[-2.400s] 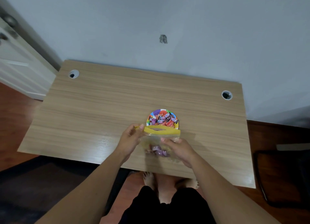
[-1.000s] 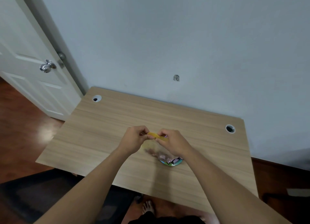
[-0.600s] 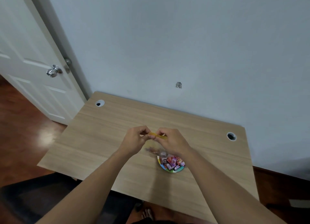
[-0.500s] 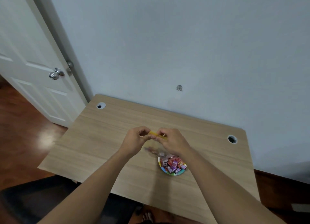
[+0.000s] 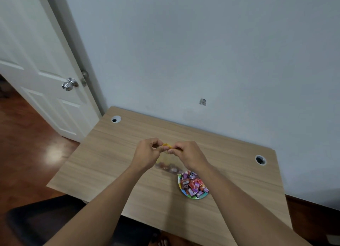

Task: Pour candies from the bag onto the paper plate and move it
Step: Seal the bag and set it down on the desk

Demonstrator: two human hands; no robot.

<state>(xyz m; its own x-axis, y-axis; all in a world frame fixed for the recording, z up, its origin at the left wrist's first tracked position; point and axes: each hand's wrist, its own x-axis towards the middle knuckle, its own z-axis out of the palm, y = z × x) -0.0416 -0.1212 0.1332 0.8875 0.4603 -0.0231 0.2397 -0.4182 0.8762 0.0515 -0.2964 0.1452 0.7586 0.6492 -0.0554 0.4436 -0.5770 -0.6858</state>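
Observation:
A clear candy bag point(image 5: 166, 164) with a yellow zip strip hangs above the wooden desk point(image 5: 110, 153), blurred, with a few wrapped candies left near its bottom. My left hand point(image 5: 148, 154) and my right hand point(image 5: 189, 155) both pinch the yellow top edge, close together. A small colourful paper plate point(image 5: 185, 194) heaped with wrapped candies point(image 5: 193, 185) lies on the desk below and to the right of the bag, partly hidden by my right forearm.
The desk stands against a pale wall and has a cable hole at the back left point(image 5: 116, 119) and the back right point(image 5: 260, 160). A white door point(image 5: 36, 65) with a metal knob is at the left. A dark chair point(image 5: 36, 220) sits below the front edge.
The bag has been lifted from the desk near the plate and its yellow top brought together between both hands. The camera has tilted up; the plate now shows from under the bag.

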